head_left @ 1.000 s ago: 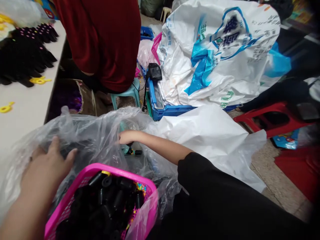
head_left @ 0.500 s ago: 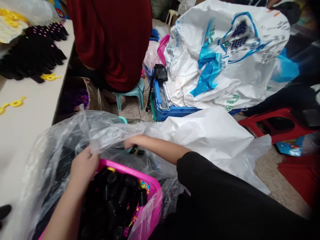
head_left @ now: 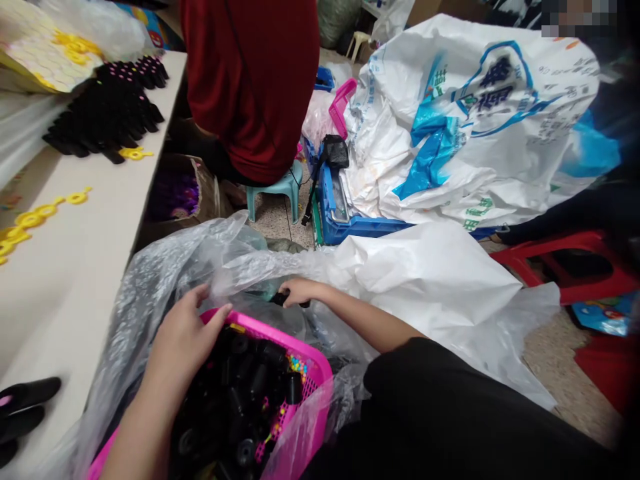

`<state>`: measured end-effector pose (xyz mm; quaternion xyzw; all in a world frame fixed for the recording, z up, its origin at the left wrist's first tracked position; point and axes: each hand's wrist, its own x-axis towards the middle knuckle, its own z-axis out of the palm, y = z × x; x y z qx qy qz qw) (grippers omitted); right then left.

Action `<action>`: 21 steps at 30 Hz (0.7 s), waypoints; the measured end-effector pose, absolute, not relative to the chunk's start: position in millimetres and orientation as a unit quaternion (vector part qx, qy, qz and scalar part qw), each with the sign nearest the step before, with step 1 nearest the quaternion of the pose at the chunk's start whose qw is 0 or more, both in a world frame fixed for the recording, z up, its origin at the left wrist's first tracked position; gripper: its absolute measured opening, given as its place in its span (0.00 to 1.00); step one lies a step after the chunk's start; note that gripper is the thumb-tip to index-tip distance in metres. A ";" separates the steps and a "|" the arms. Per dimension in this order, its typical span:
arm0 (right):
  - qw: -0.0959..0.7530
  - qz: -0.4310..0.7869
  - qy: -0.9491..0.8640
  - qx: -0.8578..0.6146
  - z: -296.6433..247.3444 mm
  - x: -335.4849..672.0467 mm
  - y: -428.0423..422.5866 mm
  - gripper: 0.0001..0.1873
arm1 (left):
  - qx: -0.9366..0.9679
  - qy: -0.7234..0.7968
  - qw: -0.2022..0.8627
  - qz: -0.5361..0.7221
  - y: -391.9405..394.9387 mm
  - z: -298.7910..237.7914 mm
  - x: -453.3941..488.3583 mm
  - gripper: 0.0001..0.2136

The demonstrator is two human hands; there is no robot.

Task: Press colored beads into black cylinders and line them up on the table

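My left hand is at the far left corner of a pink plastic basket, its thumb and fingers apart beside the clear plastic bag. Inside the basket lie many black cylindrical plastic parts and small coloured beads. Beyond the basket, in the mouth of the bag, my right hand has its fingers closed on black plastic parts. How many it holds cannot be made out.
On the left table are rows of black pieces and yellow ring pieces. A person in a red top sits ahead on a stool. A white sack fills a blue crate; a red stool lies right.
My left hand has let go of the clear bag and spread its fingers. My right hand has come up with black parts in it. The view has shifted a little to the left.
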<state>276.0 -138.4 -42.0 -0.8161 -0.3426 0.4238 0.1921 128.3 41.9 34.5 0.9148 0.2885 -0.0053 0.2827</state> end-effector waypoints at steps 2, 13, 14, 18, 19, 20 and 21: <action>0.265 0.433 -0.401 -0.763 -10.7 276.5 -151.8 0.25 | 0.913 0.247 0.324 0.039 32.3 38.5 108.6 0.21; 0.541 0.530 -0.425 -0.496 67.1 165.3 -102.6 0.22 | 0.588 0.364 0.676 0.255 -25.2 55.2 -2.5 0.22; 0.544 0.588 -0.391 -0.454 66.7 155.1 -92.7 0.22 | 0.542 0.393 0.689 0.278 -22.6 54.4 -14.7 0.23; 0.484 0.796 -0.233 -0.279 65.3 114.9 -62.6 0.16 | 0.458 0.439 0.704 0.320 -19.2 51.3 -65.5 0.25; 0.464 0.828 -0.191 -0.250 65.9 104.4 -57.7 0.16 | 0.462 0.442 0.695 0.329 -21.3 50.1 -76.8 0.25; 0.450 0.845 -0.165 -0.238 66.9 93.8 -53.6 0.16 | 0.468 0.444 0.684 0.340 -24.4 48.6 -87.2 0.24; 0.448 0.844 -0.162 -0.246 68.1 83.0 -50.3 0.16 | 0.470 0.444 0.677 0.352 -27.7 46.5 -96.6 0.23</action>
